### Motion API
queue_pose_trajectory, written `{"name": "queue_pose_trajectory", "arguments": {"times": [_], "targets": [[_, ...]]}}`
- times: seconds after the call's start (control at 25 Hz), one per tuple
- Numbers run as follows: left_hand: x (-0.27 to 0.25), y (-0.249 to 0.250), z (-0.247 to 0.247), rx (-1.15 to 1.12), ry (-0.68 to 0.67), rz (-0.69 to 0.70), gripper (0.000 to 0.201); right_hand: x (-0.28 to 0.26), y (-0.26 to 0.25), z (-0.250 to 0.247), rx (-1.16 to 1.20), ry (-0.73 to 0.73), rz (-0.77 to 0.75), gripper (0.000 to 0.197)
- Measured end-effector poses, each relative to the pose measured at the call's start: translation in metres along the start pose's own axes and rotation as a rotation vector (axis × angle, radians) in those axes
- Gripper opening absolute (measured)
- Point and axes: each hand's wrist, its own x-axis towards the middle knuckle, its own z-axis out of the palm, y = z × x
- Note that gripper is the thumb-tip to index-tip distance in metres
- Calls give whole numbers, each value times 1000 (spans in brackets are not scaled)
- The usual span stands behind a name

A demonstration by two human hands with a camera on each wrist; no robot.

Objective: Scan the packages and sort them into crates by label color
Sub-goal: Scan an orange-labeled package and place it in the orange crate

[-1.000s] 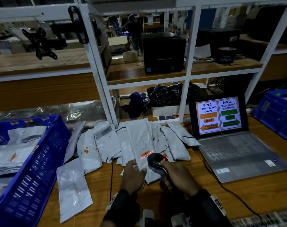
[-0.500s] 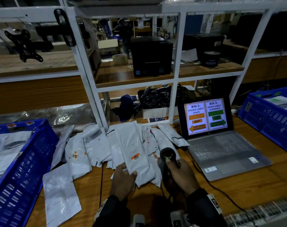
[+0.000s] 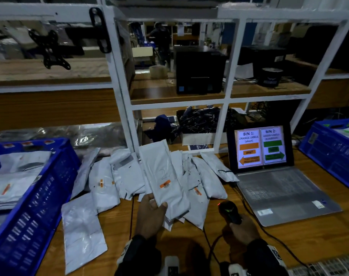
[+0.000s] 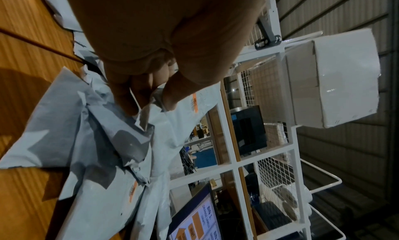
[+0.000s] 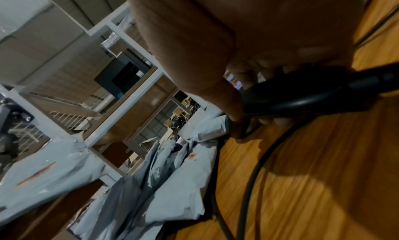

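Scanner (image 3: 230,214) withdrawn in right hand (image 3: 243,231), left hand (image 3: 151,218) gripping grey package (image 3: 165,182) (orange label)

Bare wooden table (image 3: 301,238): we find open passage along its near edge, between our two hands, crossed only by the scanner cable (image 3: 212,244). Left: a blue crate (image 3: 50,196) wall and one loose mailer (image 3: 82,230) beside it. Centre rear: the heap of mailers (image 3: 201,176) against white shelf posts (image 3: 219,126). Right: an open laptop (image 3: 279,188), then a second blue crate (image 3: 329,156).
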Motion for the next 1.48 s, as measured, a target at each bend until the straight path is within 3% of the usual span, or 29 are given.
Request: {"name": "queue_pose_trajectory", "arguments": {"times": [0.12, 0.24, 0.4, 0.56, 0.8, 1.0, 1.12, 1.2, 1.28, 1.4, 1.48], "targets": [[-3, 7, -18, -44, 25, 5, 22, -11, -15, 3, -143, 157, -12, 42], [-8, 20, -42, -40, 58, 47, 21, -34, -49, 14, -389, 306, -186, 59], [-10, 37, -89, -74, 141, 36, 23, -78, -123, 62, -67, 17, -573, 48], [-15, 56, -153, -105, 200, 13, 26, -141, -210, 124, 76, -268, -859, 43], [-27, 77, -262, -145, 259, 22, 31, -227, -314, 212, 22, -645, -938, 65], [-44, 81, -364, -48, 311, 59, 21, -285, -381, 290, -288, -638, -1106, 82], [-56, 84, -441, 63, 654, 86, 19, -314, -415, 348, -651, -564, -1269, 76], [-59, 83, -499, 299, 929, 129, 22, -331, -432, 397, -861, -558, -1369, 66], [-52, 79, -543, 539, 1056, 103, 26, -342, -442, 444, -1079, -608, -1345, 62], [-30, 72, -574, 742, 995, -81, 30, -347, -442, 506, -1311, -638, -1241, 70], [-21, 67, -576, 835, 889, -154, 35, -338, -431, 539, -1358, -610, -1221, 60]]}}
